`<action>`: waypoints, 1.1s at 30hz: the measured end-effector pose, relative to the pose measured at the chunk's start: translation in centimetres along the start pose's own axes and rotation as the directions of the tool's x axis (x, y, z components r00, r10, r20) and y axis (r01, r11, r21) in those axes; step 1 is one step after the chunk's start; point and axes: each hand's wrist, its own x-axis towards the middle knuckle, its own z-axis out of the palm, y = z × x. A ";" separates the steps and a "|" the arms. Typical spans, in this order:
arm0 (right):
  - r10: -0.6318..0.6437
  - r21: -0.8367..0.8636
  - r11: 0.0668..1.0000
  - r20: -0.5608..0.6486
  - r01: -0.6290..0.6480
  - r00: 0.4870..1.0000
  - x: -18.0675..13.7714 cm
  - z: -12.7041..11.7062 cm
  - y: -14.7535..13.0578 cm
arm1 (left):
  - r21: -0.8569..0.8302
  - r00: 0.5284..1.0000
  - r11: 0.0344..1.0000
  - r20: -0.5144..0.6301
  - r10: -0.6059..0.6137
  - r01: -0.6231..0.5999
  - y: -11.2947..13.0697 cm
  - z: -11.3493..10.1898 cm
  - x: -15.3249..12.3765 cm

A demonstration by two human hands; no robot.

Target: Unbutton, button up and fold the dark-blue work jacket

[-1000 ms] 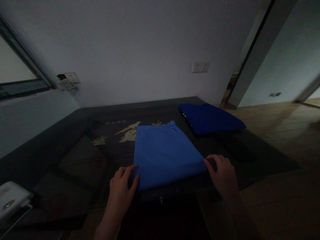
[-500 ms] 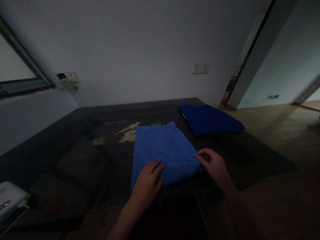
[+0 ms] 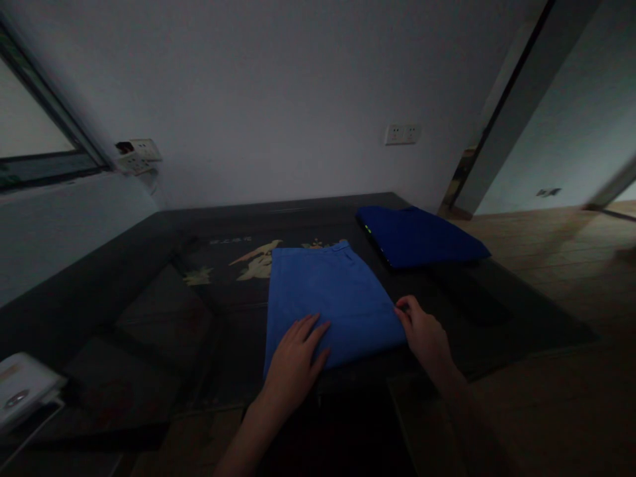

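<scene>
A folded bright blue garment (image 3: 325,298) lies flat on a dark table (image 3: 149,311) in front of me. My left hand (image 3: 295,361) rests flat on its near edge, fingers stretched out and together. My right hand (image 3: 422,331) is at the garment's right near corner, fingers curled against the cloth edge; whether it pinches the cloth I cannot tell. A second, darker blue folded garment (image 3: 420,235) lies at the table's far right corner.
The table top bears a pale bird picture (image 3: 256,258). A white device (image 3: 22,391) with a cable sits at the table's near left. Wall sockets (image 3: 402,134) are behind, a window at left, wooden floor (image 3: 561,265) and a doorway at right.
My left hand moved from the garment's left near corner onto its near edge. My right hand shifted inward along the right edge. The garment's near edge sits a little farther from me.
</scene>
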 end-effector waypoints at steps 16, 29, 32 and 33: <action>-0.073 -0.248 0.963 0.133 0.105 0.988 6.7 -2.1 -5.9 | -0.003 0.983 0.984 0.049 0.179 -0.179 4.2 0.8 3.0; -0.031 -0.287 0.956 0.113 0.062 0.993 7.5 0.3 -4.7 | 0.028 0.980 0.980 0.036 0.194 -0.195 4.1 2.6 2.9; -0.039 -0.276 0.959 0.090 0.063 0.995 7.6 -0.6 -4.9 | 0.033 0.981 0.981 0.035 0.189 -0.190 4.0 3.0 3.1; -0.067 -0.267 0.961 0.056 0.079 0.996 7.8 -0.9 -5.2 | 0.038 0.981 0.981 0.032 0.189 -0.191 3.9 3.1 3.1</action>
